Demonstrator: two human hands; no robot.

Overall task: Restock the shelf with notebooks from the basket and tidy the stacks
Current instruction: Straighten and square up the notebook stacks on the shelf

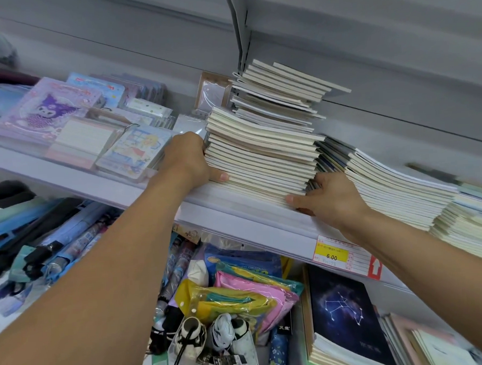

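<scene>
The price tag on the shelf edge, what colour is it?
Yellow, with red and white around it: price tag, head view.

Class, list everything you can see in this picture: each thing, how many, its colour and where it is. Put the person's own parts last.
Front stack: one, cream, shelf centre, between both hands.
Back stack: one, cream, behind it.
Right stacks: several, cream, shelf right.
Cartoon pads: several, purple and blue, shelf left.
Price tag: one, yellow, shelf edge.
Star notebook: one, dark blue, below right.
Pouches: several, yellow, pink, blue, below centre.
Umbrellas: several, blue, below left.
Left hand: stack's left side.
Right hand: stack's right side.
</scene>
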